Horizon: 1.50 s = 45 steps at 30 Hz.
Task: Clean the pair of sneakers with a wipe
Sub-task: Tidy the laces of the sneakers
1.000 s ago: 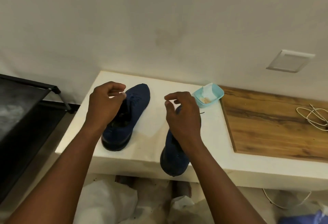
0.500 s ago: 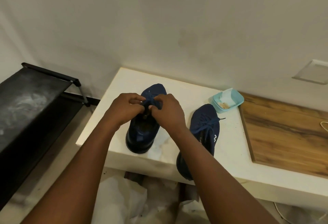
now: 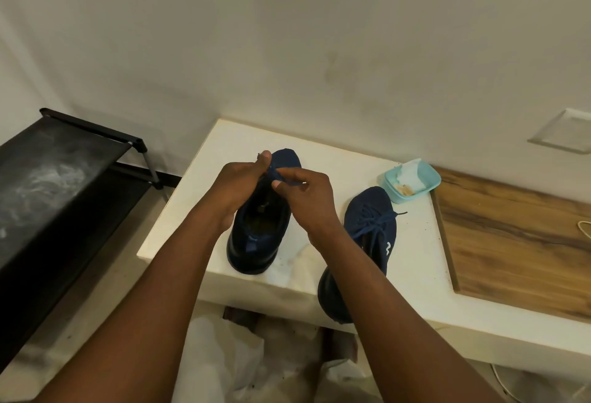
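Note:
Two dark blue sneakers stand on a white ledge point(image 3: 198, 211). Over the left sneaker point(image 3: 256, 242) both hands meet at its lacing. My left hand point(image 3: 240, 185) pinches a blue lace with thumb raised, and my right hand point(image 3: 307, 198) pinches the lace from the other side. The right sneaker point(image 3: 374, 230) lies a little to the right with its heel over the ledge's front edge; my right forearm covers part of it. A light blue tray point(image 3: 428, 182) holding a white wipe point(image 3: 411, 174) sits behind the right sneaker.
A wooden board point(image 3: 518, 242) covers the ledge on the right, with a white cable point(image 3: 585, 226) at the frame's edge. A black dusty shoe rack point(image 3: 57, 179) stands at the left. White plastic bags point(image 3: 224, 361) lie on the floor below the ledge.
Both hands came together on the left sneaker's laces; the right hand left the right sneaker. Since half a second ago the fingers have pulled the lace slightly up.

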Each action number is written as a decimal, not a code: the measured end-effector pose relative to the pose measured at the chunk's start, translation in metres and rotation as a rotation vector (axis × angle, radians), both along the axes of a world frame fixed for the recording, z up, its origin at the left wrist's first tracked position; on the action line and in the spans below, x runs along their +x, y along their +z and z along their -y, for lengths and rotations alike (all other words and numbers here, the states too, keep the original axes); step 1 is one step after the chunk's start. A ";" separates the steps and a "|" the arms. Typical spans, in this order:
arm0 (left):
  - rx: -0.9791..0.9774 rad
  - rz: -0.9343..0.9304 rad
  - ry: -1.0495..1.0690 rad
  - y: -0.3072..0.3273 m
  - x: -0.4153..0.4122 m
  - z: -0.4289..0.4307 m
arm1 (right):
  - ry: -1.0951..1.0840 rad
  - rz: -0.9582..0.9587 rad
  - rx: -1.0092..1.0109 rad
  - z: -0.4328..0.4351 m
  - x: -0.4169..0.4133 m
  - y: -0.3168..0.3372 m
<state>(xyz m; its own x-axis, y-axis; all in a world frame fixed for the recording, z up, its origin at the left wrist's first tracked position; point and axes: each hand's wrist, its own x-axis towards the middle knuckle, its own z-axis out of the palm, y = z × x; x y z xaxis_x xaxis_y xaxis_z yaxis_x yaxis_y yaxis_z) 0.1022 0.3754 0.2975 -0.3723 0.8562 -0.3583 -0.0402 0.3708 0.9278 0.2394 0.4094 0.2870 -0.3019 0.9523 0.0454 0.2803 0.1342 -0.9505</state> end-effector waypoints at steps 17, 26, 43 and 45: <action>0.254 0.053 0.153 -0.005 0.015 -0.011 | -0.156 0.040 -0.075 0.011 0.012 0.002; 0.300 -0.055 0.203 -0.015 0.018 -0.015 | -0.113 0.139 -0.063 0.017 0.013 0.003; 0.231 -0.049 0.231 -0.021 0.021 -0.018 | -0.058 0.180 -0.061 0.018 0.024 -0.003; 0.226 -0.041 0.199 -0.020 0.019 -0.018 | -0.055 0.155 -0.073 0.018 0.026 -0.005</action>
